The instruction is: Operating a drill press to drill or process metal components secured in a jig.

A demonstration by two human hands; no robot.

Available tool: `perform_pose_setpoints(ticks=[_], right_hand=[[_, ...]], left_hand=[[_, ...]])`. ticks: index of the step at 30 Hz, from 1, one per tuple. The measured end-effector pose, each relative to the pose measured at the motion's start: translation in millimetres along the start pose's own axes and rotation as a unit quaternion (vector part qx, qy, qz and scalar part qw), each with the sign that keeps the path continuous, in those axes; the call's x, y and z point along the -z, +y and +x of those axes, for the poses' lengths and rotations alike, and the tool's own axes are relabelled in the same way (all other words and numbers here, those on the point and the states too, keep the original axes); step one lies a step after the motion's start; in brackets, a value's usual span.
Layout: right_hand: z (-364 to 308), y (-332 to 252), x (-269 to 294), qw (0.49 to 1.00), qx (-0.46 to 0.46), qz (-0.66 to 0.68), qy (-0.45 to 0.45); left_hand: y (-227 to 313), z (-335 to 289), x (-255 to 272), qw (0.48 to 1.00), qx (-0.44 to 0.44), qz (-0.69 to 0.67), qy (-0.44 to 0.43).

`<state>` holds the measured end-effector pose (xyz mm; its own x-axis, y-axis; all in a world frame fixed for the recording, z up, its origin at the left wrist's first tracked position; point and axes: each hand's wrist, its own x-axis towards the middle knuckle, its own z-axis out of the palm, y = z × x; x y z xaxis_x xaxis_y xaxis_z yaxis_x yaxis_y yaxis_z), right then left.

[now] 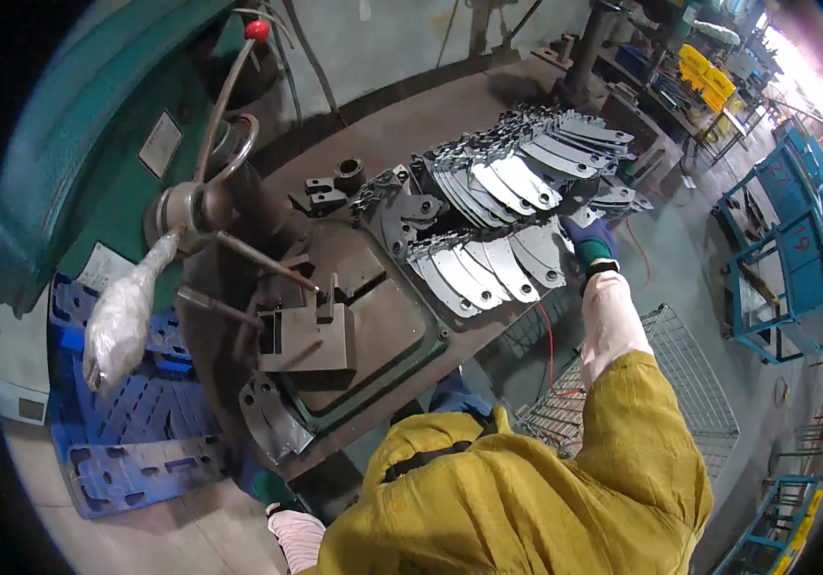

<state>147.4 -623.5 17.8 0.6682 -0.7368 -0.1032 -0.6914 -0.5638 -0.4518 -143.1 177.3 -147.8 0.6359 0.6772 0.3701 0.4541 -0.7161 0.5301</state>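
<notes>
My right hand (588,237), in a dark blue glove with a green cuff, is at the right end of the curved metal plates (488,268). Its fingers are bent together on the edge of a plate there. These grey plates have holes at their ends and lie fanned in overlapping rows. Low at the table's left corner is my left hand (269,485), also gloved, its fingers lost in shadow. Just above it, a few similar plates (270,422) lie at the table edge beside the press bed. A steel fixture block (311,337) sits on that bed.
A hand press with a red-knobbed lever (256,31) and a plastic-wrapped handle (124,331) rises on the left. Below it stands a blue plastic pallet (143,470). A wire basket (689,383) is right of my body; blue carts (795,259) stand farther right.
</notes>
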Motion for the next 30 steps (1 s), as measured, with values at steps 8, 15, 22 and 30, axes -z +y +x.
perform_pose_setpoints(ticks=[8,15,22,30], right_hand=[[45,8,-16,0.988,0.025,-0.148,-0.041],[52,24,8,0.982,0.13,-0.133,-0.043],[19,60,2,0.889,0.432,-0.133,0.077],[-140,43,57,0.878,0.12,0.425,-0.186]], left_hand=[[104,2,26,0.994,0.024,0.051,-0.091],[87,4,32,0.976,0.16,-0.139,-0.057],[57,1,44,0.953,0.153,-0.261,-0.029],[191,2,35,0.705,0.291,-0.533,-0.366]])
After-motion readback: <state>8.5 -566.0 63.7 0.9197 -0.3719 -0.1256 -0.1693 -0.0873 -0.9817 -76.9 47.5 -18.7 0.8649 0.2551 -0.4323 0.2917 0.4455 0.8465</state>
